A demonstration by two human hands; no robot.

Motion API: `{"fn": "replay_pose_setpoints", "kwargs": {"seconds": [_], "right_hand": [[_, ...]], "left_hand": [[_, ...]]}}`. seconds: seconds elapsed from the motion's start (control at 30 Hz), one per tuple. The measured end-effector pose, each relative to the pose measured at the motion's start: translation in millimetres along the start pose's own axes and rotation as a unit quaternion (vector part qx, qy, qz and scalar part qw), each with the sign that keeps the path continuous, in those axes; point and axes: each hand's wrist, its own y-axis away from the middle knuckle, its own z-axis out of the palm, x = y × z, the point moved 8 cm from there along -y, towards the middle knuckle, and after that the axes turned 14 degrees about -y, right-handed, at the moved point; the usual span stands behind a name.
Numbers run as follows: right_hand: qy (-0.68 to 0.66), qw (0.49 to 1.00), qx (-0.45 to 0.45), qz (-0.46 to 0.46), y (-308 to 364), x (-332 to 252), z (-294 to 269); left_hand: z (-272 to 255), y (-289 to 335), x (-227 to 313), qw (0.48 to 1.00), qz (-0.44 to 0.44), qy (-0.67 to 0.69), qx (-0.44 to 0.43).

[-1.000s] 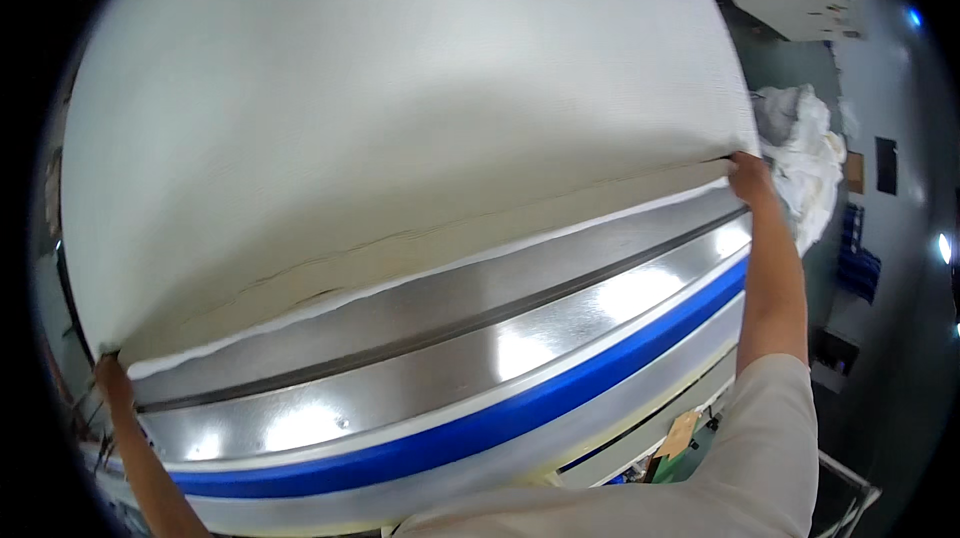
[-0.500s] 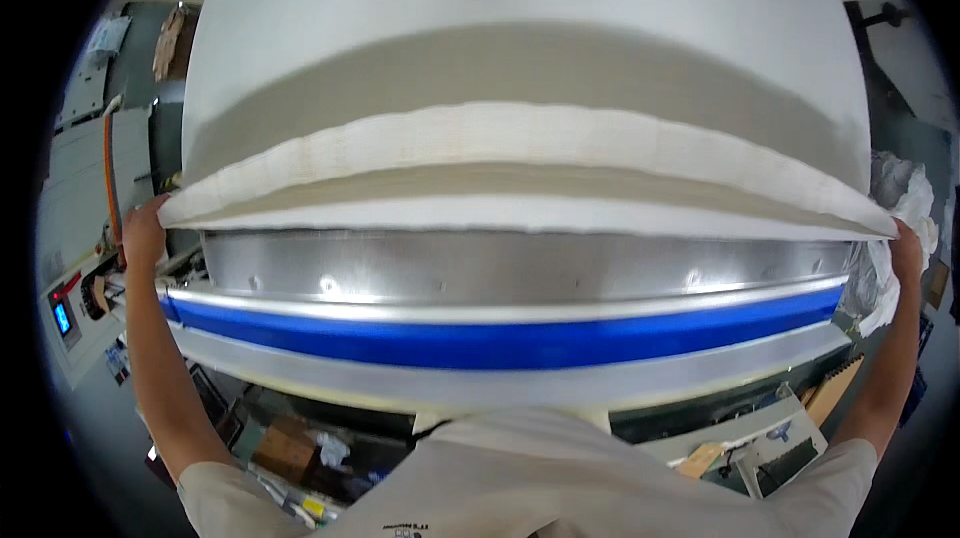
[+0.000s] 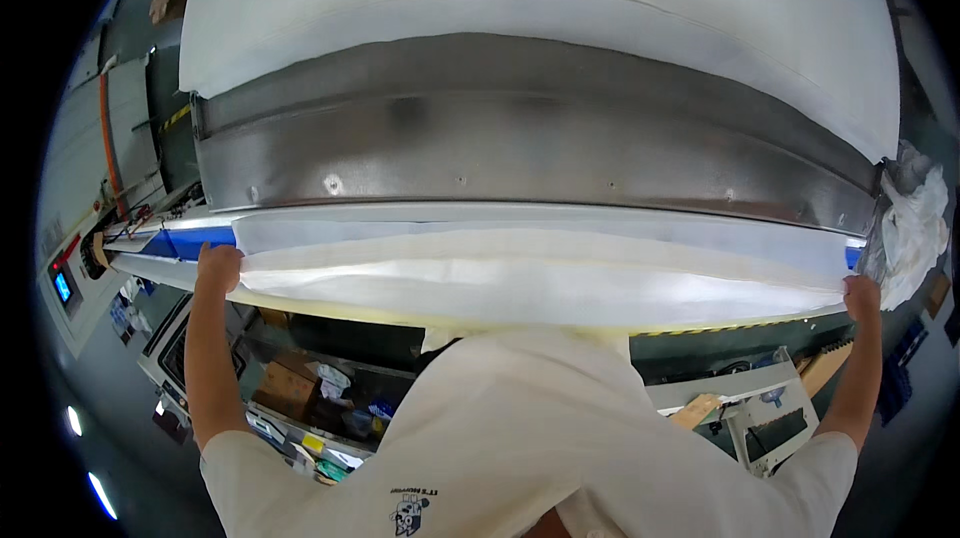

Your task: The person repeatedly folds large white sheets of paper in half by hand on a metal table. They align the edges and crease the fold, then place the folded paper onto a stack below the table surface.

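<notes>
A long folded strip of thin white sheet (image 3: 540, 283) is stretched side to side in front of me, over the near ledge and most of a blue band (image 3: 190, 243). My left hand (image 3: 221, 266) is closed on its left end, fingers curled round the edge. At the other end my right hand (image 3: 862, 296) pinches the corner, its fingertips partly hidden. Just beyond lies a bare grey metal plate (image 3: 540, 150), bent along its length. Past the plate, a wide white sheet (image 3: 540, 13) covers the far surface, its near edge lying loose.
A control panel with a lit blue screen (image 3: 62, 286) stands at the left. Crumpled clear plastic (image 3: 915, 223) hangs by the right end. Below the ledge are a cardboard box (image 3: 285, 390) with odds and ends, and a pale metal frame (image 3: 765, 428) at the right.
Both hands have come toward me and inward with the gripped sheet edge, from the metal plate's far side onto the near ledge. More of the plate shows, and the blue band is mostly covered.
</notes>
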Motion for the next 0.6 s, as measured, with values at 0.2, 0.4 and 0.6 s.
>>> {"fn": "replay_pose_setpoints", "kwargs": {"seconds": [0.2,0.4,0.6], "right_hand": [[0.086,0.994,-0.067,-0.011,-2,-11,47],[-0.019,1.0,-0.006,-0.011,-11,-11,54],[-0.156,0.986,-0.042,0.05,-2,-24,55]], "left_hand": [[19,-36,22,0.999,0.022,-0.005,-0.044],[48,-36,-31,0.978,-0.187,0.084,-0.036],[30,-14,-89,0.911,-0.353,0.211,0.013]]}}
